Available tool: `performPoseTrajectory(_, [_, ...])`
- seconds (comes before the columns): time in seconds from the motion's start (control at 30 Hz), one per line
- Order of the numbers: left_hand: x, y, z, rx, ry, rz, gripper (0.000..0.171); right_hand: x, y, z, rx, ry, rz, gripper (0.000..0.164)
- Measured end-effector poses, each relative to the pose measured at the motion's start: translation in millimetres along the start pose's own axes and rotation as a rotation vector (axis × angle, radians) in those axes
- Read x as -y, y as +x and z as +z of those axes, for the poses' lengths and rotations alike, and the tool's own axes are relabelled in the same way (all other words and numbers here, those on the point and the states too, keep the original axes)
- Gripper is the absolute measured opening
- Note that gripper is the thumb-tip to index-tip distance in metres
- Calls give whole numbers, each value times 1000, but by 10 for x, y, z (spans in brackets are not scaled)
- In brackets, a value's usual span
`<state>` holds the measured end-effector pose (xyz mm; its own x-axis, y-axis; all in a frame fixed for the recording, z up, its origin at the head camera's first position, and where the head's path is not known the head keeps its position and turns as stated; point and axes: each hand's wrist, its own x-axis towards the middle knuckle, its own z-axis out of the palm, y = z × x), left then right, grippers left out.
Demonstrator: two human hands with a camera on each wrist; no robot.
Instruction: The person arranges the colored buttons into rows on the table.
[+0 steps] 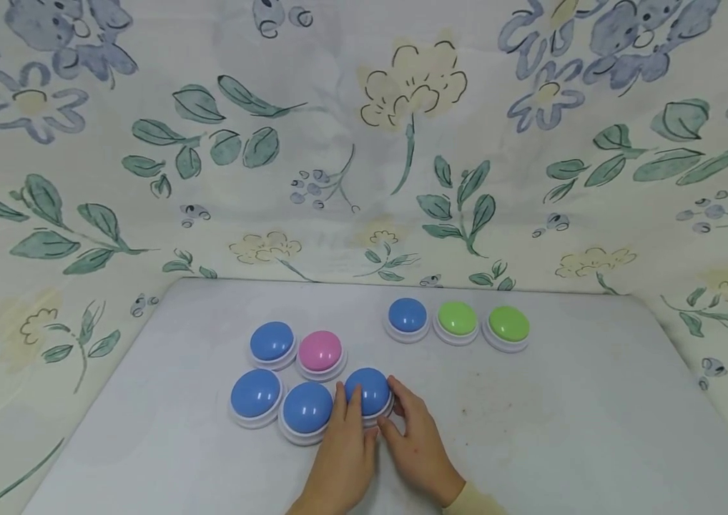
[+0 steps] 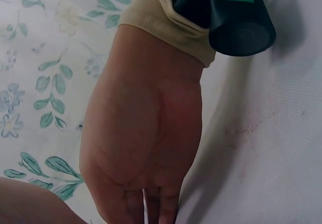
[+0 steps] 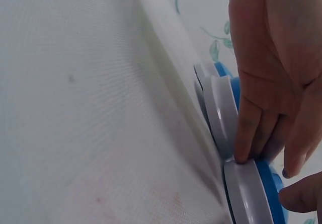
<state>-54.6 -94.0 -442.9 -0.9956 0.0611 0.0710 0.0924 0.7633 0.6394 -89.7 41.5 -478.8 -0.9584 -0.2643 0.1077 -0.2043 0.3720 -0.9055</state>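
Observation:
A blue push button (image 1: pixel 369 390) on a round white base sits between both hands in the head view. My left hand (image 1: pixel 341 461) lays nearly straight fingers along its left side, with the thumb at the near edge. My right hand (image 1: pixel 423 445) grips its right side between curled fingers and thumb. The right wrist view shows left fingertips on the white base (image 3: pixel 246 191) and a right thumb (image 3: pixel 300 194) by the blue dome. Another blue button (image 1: pixel 307 408) stands just left of the left fingers. The left wrist view has the right hand (image 2: pixel 143 133), fingertips cut off.
Beyond and left stand more blue buttons (image 1: pixel 256 393) and a pink button (image 1: pixel 320 350). Toward the back right, a blue button (image 1: pixel 407 315) and two green ones (image 1: pixel 457 318) form a row on the white table (image 1: pixel 570 429). Floral cloth (image 1: pixel 338 157) hangs behind.

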Motion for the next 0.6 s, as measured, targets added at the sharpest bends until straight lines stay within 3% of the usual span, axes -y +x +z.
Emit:
performPoseTrajectory(0.33, [39,35,12,-59,87,68,51,-4,20,85,-83,-69,-12,56])
performPoseTrajectory(0.6, [31,14,12,-31,142,63,53,21,27,163,-163,-129,32,59])
